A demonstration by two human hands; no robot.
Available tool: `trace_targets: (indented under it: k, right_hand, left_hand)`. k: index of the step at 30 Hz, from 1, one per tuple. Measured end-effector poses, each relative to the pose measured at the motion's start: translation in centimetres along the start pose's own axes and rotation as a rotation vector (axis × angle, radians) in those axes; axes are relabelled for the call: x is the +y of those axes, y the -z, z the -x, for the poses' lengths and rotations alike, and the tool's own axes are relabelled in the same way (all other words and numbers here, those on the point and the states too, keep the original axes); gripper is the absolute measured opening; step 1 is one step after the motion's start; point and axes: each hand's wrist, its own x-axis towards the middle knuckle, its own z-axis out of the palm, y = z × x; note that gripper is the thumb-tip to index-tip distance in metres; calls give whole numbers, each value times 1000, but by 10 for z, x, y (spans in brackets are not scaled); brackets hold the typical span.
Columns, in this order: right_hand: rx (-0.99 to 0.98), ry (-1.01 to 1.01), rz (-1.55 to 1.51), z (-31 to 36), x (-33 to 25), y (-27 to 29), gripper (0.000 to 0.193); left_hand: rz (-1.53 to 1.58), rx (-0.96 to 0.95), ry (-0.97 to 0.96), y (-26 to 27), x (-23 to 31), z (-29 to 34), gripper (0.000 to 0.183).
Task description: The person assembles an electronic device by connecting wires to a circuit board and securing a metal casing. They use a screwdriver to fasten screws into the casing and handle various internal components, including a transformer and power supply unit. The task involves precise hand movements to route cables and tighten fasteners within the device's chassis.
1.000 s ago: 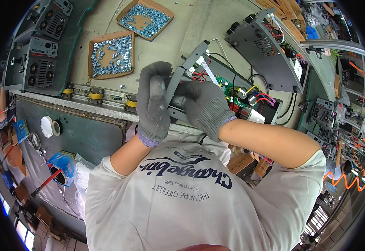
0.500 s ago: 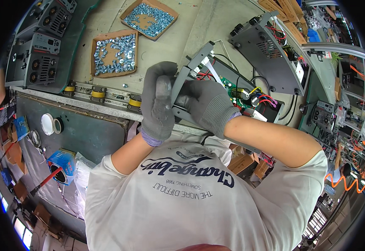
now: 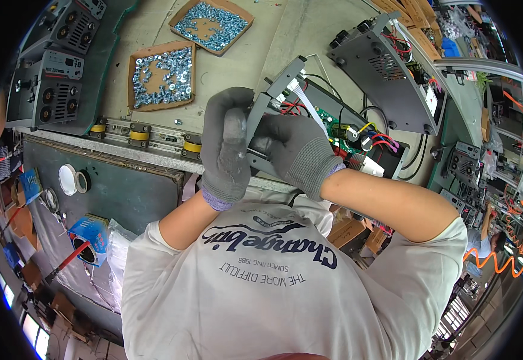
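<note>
Both gloved hands clamp the grey panel [image 3: 276, 90] at the bench's near edge: left hand [image 3: 226, 144], right hand [image 3: 294, 150]. Screw trays [image 3: 162, 75] lie far left, with bare benchtop between.

Two open brown cardboard trays of silver screws on the bench: one square tray [image 3: 162, 75] left of centre, another tilted tray [image 3: 211, 24] at top. Blue carton [image 3: 91, 234] with a red patch low left, below the bench edge. Brown cardboard boxes [image 3: 357, 234] under the bench, right.

Beige workbench [image 3: 243, 72]; 2 cardboard trays w/ screws [image 3: 160, 75], [image 3: 210, 24]; grey open chassis [image 3: 387, 57], top right
</note>
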Motion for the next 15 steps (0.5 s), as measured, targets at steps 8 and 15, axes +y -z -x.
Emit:
trace_targets:
  k: [8, 15]
  right_hand:
    - [51, 61, 87, 2, 0, 0, 35]
    - [49, -36, 71, 0, 0, -2, 33]
  left_hand:
    - [46, -2, 15, 0, 2, 1, 53]
    - [26, 6, 33, 0, 0, 2, 52]
